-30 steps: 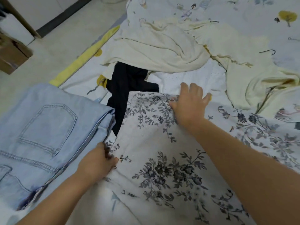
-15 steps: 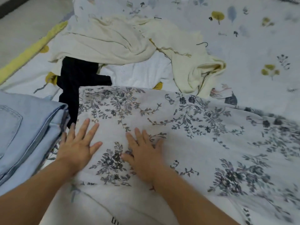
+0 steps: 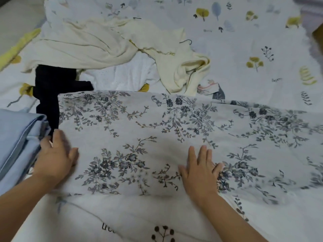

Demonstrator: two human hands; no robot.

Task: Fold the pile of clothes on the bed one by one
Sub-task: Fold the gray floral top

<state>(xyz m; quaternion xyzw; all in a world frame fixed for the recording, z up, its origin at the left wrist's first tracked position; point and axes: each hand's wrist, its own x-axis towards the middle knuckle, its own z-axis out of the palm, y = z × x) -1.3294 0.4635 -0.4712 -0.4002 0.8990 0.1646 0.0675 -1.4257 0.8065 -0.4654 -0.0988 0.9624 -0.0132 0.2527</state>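
A white garment with a grey floral print (image 3: 157, 130) lies spread flat across the bed in front of me. My left hand (image 3: 56, 158) rests on its left edge, fingers flat, beside the folded light-blue jeans (image 3: 15, 137). Palm down with fingers spread, my right hand (image 3: 201, 170) presses on the garment's lower middle. Behind the garment lies a pile: a cream knit garment (image 3: 90, 44), a black garment (image 3: 50, 88) and a white perforated garment (image 3: 125, 74).
The bed sheet (image 3: 244, 41) is white with yellow and blue leaf prints. Two thin black hanger hooks (image 3: 187, 41) poke out of the cream garment. The floor (image 3: 17, 16) shows at the upper left, past the yellow bed edge (image 3: 19, 48).
Both hands moved apart over the floral garment: the left slid to its left edge by the jeans, the right slid rightward. One second ago, they held the garment's corners.
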